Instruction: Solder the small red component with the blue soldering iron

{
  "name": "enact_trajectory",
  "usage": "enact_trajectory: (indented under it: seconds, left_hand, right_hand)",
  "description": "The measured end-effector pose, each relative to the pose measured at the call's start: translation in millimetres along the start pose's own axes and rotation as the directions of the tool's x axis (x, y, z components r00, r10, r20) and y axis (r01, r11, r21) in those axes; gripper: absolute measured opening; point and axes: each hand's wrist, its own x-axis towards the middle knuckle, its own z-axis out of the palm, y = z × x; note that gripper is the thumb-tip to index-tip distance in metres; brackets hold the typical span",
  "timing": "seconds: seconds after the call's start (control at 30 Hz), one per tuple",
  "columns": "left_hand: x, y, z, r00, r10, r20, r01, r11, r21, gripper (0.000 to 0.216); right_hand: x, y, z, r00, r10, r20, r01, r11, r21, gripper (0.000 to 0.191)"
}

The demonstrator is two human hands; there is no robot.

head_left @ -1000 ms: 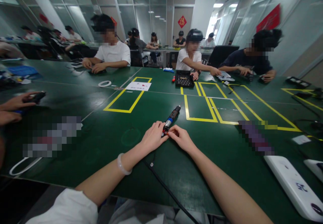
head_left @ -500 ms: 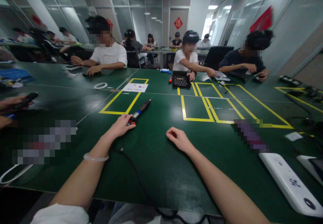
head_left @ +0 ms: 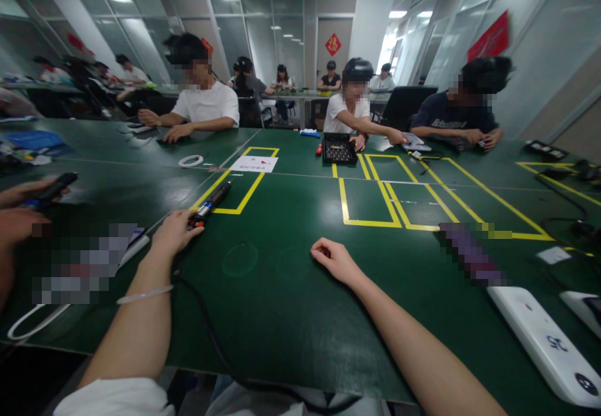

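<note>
1. Both hands are seen low in the frame: the left hand (head_left: 174, 231) is stretched out to the left of centre and closed about the red rear end of a screwdriver (head_left: 209, 204), while the right hand (head_left: 334, 258) is laid on the tabletop (head_left: 291, 303) just right of centre, loosely curled and holding nothing.
2. The screwdriver is held low and nearly flat, its dark tip pointed toward the upper right and lying across the corner of a yellow outline (head_left: 237, 184); it is judged to be kept flat so that it can rest or slide on the tabletop.
3. A black cable (head_left: 206, 334) is run from the tool's rear end under the left wrist toward the bottom edge, presumably left slack so that the tool can be moved freely.
4. The screwdriver is thus placed at the left fingertips and well apart from the right hand, with bare green surface between them.
5. A white bangle (head_left: 143, 294) is worn on the left forearm.
6. A co-worker's hands (head_left: 21, 206) are seen at the left edge, holding a dark tool of their own.
</note>
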Motion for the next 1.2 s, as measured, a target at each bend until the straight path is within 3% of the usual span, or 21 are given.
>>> enact_trajectory:
  seconds: [0.2, 0.3, 0.4, 0.47, 0.53, 0.6, 0.67, 0.8, 0.9, 1.03, 1.2]
  left_hand:
    - [-11, 20, -12, 0.994, -0.087, 0.062, 0.080, 0.991, 0.106, 0.031]
    - [-15, 26, -15, 0.993, -0.114, 0.008, 0.112, 0.988, 0.107, 0.032]
    - [-18, 44, -15, 0.989, -0.120, -0.087, 0.120, 0.993, -0.002, 0.035]
    - [-22, 69, -13, 0.993, -0.029, -0.118, 0.007, 0.983, -0.185, 0.035]
    - [-31, 102, -11, 0.983, 0.162, -0.091, -0.185, 0.887, -0.423, 0.034]
    - [-44, 140, -11, 0.930, 0.367, 0.007, -0.286, 0.738, -0.612, 0.036]
    - [-60, 176, -12, 0.844, 0.527, 0.102, -0.290, 0.608, -0.739, 0.037]
    - [-85, 220, -14, 0.674, 0.688, 0.267, -0.123, 0.461, -0.879, 0.042]
    - [-94, 229, -10, 0.609, 0.725, 0.321, -0.011, 0.412, -0.911, 0.047]
    - [-97, 228, 2, 0.639, 0.706, 0.305, 0.038, 0.368, -0.929, 0.046]
    - [-102, 229, 7, 0.717, 0.674, 0.181, -0.122, 0.376, -0.919, 0.030]
  right_hand:
    - [0, 1, 1, 1.000, 0.004, 0.004, -0.004, 1.000, -0.005, 0.013]
    - [0, -1, 1, 1.000, -0.002, 0.005, 0.002, 1.000, -0.008, 0.013]
    - [1, -4, 1, 1.000, -0.001, 0.004, 0.001, 1.000, -0.009, 0.012]
    - [1, -5, 1, 1.000, 0.004, 0.001, -0.004, 1.000, -0.027, 0.015]
    - [1, -4, 1, 1.000, 0.004, -0.002, -0.004, 0.999, -0.040, 0.019]
    - [1, -2, 2, 1.000, -0.006, -0.006, 0.006, 1.000, -0.016, 0.016]
    - [1, 0, 4, 0.999, -0.040, -0.010, 0.040, 0.998, 0.048, 0.010]
    - [-1, -1, 8, 0.992, -0.119, 0.046, 0.114, 0.989, 0.092, 0.029]
    - [-1, -5, 9, 0.988, -0.142, 0.063, 0.138, 0.988, 0.063, 0.020]
    - [-2, -10, 8, 0.992, -0.096, 0.076, 0.093, 0.995, 0.044, 0.016]
    - [-2, -13, 5, 0.999, -0.023, 0.048, 0.023, 1.000, 0.017, 0.019]
